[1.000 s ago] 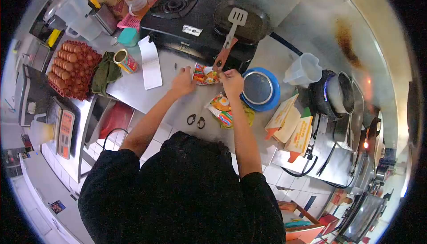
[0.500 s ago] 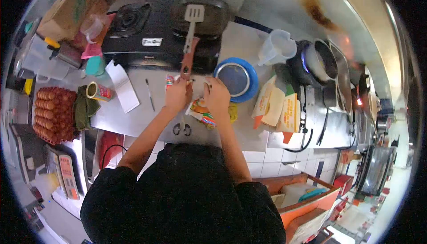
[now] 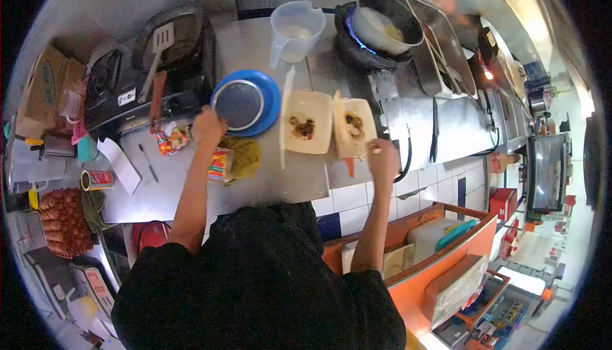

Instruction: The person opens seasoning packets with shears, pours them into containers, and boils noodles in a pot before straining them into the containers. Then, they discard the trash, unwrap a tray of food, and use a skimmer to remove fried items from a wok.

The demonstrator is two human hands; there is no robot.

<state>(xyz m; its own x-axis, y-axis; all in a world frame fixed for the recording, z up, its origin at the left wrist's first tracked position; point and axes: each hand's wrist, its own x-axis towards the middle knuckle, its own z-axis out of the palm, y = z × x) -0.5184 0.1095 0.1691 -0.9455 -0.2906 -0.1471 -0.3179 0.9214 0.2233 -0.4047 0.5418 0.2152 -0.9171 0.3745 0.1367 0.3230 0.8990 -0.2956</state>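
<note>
Two open paper boxes stand on the steel counter; the left box [image 3: 313,109] and the right box [image 3: 364,113] each hold a dark, crumbly seasoning. My right hand [image 3: 384,159] is closed at the near corner of the right box, and something small and pale shows at its fingers. My left hand [image 3: 209,125] is beside the blue bowl [image 3: 273,102] with its round lid; its fingers are curled and what they hold, if anything, is hidden. Colourful wrappers [image 3: 173,139] lie left of it, and another packet [image 3: 220,164] lies by a yellow-green cloth [image 3: 245,159].
A measuring jug [image 3: 297,31] stands behind the boxes. At the back right, a pot [image 3: 387,23] sits over a blue flame beside a steel tray [image 3: 440,50]. A spatula [image 3: 157,53] rests across the griddle [image 3: 182,41]. Egg trays [image 3: 64,222] are at the far left.
The view has turned to the right. My hands, together over the wrappers before, are now wide apart, the right one at the boxes. The insides of the boxes now show.
</note>
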